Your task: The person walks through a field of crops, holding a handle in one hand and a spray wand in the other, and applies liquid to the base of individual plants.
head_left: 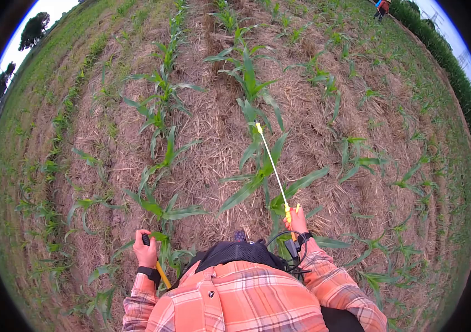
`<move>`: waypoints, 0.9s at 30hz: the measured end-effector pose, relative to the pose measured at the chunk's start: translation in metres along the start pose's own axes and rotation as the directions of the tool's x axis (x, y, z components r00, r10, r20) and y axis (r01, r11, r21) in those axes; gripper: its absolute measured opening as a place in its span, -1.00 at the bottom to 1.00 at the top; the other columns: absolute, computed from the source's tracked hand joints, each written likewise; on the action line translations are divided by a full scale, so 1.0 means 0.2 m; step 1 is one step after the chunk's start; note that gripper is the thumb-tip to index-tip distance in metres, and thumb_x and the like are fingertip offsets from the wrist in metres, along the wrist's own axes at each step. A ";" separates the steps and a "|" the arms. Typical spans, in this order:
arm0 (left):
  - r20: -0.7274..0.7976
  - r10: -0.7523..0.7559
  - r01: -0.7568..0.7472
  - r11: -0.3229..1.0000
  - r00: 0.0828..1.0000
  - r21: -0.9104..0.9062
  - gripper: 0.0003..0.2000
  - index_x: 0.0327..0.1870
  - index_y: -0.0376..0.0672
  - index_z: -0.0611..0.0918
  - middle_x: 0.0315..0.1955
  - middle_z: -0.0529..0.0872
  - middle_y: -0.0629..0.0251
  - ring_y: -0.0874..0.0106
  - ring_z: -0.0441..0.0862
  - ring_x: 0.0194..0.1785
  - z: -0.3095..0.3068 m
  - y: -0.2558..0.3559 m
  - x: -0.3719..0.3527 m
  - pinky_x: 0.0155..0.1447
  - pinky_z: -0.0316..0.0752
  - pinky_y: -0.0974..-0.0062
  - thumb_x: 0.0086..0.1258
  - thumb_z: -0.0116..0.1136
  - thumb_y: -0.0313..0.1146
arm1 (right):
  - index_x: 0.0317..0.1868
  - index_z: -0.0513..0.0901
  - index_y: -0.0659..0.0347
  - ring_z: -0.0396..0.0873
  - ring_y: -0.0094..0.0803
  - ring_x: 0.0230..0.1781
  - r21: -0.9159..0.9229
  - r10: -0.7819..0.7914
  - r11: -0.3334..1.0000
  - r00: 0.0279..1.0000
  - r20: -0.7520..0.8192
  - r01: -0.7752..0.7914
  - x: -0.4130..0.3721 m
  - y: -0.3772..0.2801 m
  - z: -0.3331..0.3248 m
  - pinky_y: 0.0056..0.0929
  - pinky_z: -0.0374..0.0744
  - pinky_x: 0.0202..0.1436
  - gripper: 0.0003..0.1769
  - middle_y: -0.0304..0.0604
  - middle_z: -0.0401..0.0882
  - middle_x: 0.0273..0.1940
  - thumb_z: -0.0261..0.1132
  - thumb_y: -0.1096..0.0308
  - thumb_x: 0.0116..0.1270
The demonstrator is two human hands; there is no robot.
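Note:
My right hand [297, 221] is closed around the yellow handle of a spray wand [273, 165]. Its thin white tube slants forward and left, and the yellow nozzle [259, 128] hangs among the leaves of a young corn plant [258, 180]. A dark hose [283, 234] loops by my right wrist. Over on the left, my left hand [146, 253] grips the black end of a yellow pump lever [163, 275], low beside another corn plant [160, 211]. Dark bands circle both wrists.
Rows of young corn [249, 77] run away from me over soil covered with dry straw [213, 138]. Far off at the upper right stands another person [382, 8] near tall green growth [440, 47]. Trees [34, 30] line the left horizon.

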State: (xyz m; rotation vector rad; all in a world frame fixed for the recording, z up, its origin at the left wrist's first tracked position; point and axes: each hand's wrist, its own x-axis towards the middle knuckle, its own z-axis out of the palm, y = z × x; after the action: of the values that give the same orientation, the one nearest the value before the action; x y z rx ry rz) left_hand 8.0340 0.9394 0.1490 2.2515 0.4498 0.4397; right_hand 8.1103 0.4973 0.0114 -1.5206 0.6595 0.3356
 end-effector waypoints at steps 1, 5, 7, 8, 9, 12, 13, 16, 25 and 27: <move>0.000 -0.002 0.002 1.000 1.000 0.003 -0.87 -0.42 -0.18 0.40 -0.73 0.30 0.35 0.53 0.27 -0.66 0.00 0.02 0.03 -0.54 0.18 0.55 -0.01 0.01 -0.58 | -0.26 0.20 0.11 0.29 -0.53 -0.85 0.006 -0.011 1.000 1.000 -0.026 0.012 0.02 -0.01 -0.05 -0.62 0.23 -0.86 -0.79 -0.16 0.41 -0.64 -0.08 0.16 0.29; 0.019 0.014 -0.012 0.996 1.000 -0.086 -0.87 -0.42 -0.19 0.38 -0.67 0.30 0.45 0.65 0.22 -0.62 -0.09 0.21 0.13 -0.53 0.13 0.66 0.03 0.00 -0.61 | -0.29 0.19 0.13 0.30 -0.51 -0.84 0.137 -0.026 0.989 0.982 -0.185 0.052 0.07 -0.08 -0.18 -0.62 0.22 -0.87 -0.78 -0.15 0.39 -0.65 -0.10 0.15 0.30; -0.004 0.026 -0.026 0.985 1.000 -0.168 -0.86 -0.40 -0.19 0.36 -0.66 0.29 0.49 0.70 0.22 -0.59 -0.21 0.38 0.16 -0.51 0.12 0.71 0.06 -0.02 -0.62 | -0.29 0.20 0.13 0.30 -0.50 -0.84 0.154 -0.033 0.985 0.960 -0.278 0.078 0.10 -0.10 -0.24 -0.62 0.23 -0.87 -0.77 -0.15 0.39 -0.65 -0.11 0.15 0.29; -0.037 0.041 -0.047 0.985 0.998 -0.167 -0.86 -0.39 -0.19 0.36 -0.65 0.30 0.49 0.70 0.22 -0.58 -0.26 0.42 0.17 -0.50 0.12 0.72 0.07 -0.02 -0.62 | -0.29 0.20 0.13 0.30 -0.50 -0.85 0.167 -0.040 0.981 0.950 -0.311 0.096 0.11 -0.12 -0.26 -0.63 0.23 -0.87 -0.77 -0.15 0.39 -0.65 -0.11 0.14 0.29; -0.071 0.057 -0.068 0.984 0.996 -0.165 -0.87 -0.38 -0.19 0.36 -0.64 0.30 0.50 0.71 0.22 -0.58 -0.30 0.43 0.18 -0.49 0.12 0.73 0.08 -0.03 -0.62 | -0.29 0.21 0.12 0.30 -0.50 -0.85 0.179 -0.048 0.977 0.938 -0.343 0.116 0.12 -0.14 -0.27 -0.63 0.23 -0.88 -0.76 -0.15 0.39 -0.65 -0.10 0.13 0.29; -0.072 0.072 -0.083 0.985 0.995 -0.154 -0.87 -0.39 -0.19 0.36 -0.64 0.31 0.49 0.70 0.23 -0.58 -0.27 0.40 0.31 -0.48 0.14 0.73 0.08 -0.03 -0.62 | -0.29 0.21 0.12 0.28 -0.50 -0.86 0.202 -0.032 0.970 0.902 -0.431 0.131 0.18 -0.19 -0.28 -0.60 0.24 -0.86 -0.74 -0.17 0.38 -0.66 -0.09 0.10 0.28; -0.032 0.050 -0.054 0.989 0.998 -0.140 -0.87 -0.39 -0.19 0.37 -0.65 0.31 0.49 0.69 0.23 -0.59 -0.22 0.35 0.38 -0.49 0.14 0.72 0.07 -0.02 -0.62 | -0.29 0.21 0.12 0.28 -0.50 -0.86 0.218 -0.013 0.968 0.894 -0.448 0.123 0.21 -0.21 -0.27 -0.59 0.24 -0.86 -0.74 -0.17 0.38 -0.66 -0.08 0.10 0.28; 0.044 0.012 -0.006 0.989 0.999 -0.145 -0.88 -0.41 -0.20 0.39 -0.70 0.32 0.44 0.63 0.24 -0.63 0.05 0.09 0.64 -0.55 0.15 0.64 0.04 0.01 -0.59 | -0.30 0.21 0.13 0.28 -0.50 -0.86 0.172 -0.048 0.976 0.897 -0.439 0.136 0.31 -0.29 -0.18 -0.59 0.24 -0.86 -0.75 -0.16 0.38 -0.65 -0.09 0.11 0.28; 0.035 -0.070 0.076 0.982 0.997 -0.175 -0.87 -0.42 -0.17 0.41 -0.73 0.33 0.35 0.52 0.27 -0.68 0.14 -0.18 1.04 -0.56 0.19 0.56 -0.01 0.04 -0.56 | -0.25 0.19 0.13 0.29 -0.51 -0.84 -0.016 -0.068 0.998 0.980 -0.187 0.066 0.66 -0.65 0.49 -0.61 0.23 -0.86 -0.78 -0.13 0.39 -0.63 -0.11 0.16 0.30; 0.047 -0.139 0.144 0.981 0.989 -0.127 -0.87 -0.42 -0.19 0.41 -0.70 0.36 0.32 0.50 0.29 -0.66 0.13 -0.21 1.10 -0.53 0.22 0.56 -0.01 0.03 -0.54 | -0.26 0.19 0.13 0.29 -0.51 -0.83 -0.042 -0.082 0.996 0.993 -0.082 0.078 0.70 -0.72 0.66 -0.62 0.23 -0.85 -0.78 -0.14 0.39 -0.64 -0.10 0.16 0.29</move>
State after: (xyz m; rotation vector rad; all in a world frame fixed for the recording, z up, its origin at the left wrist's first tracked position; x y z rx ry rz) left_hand 8.2317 1.0477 0.1381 2.0831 0.5418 0.3424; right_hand 8.3301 0.5923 0.0343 -1.6001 0.6588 0.2258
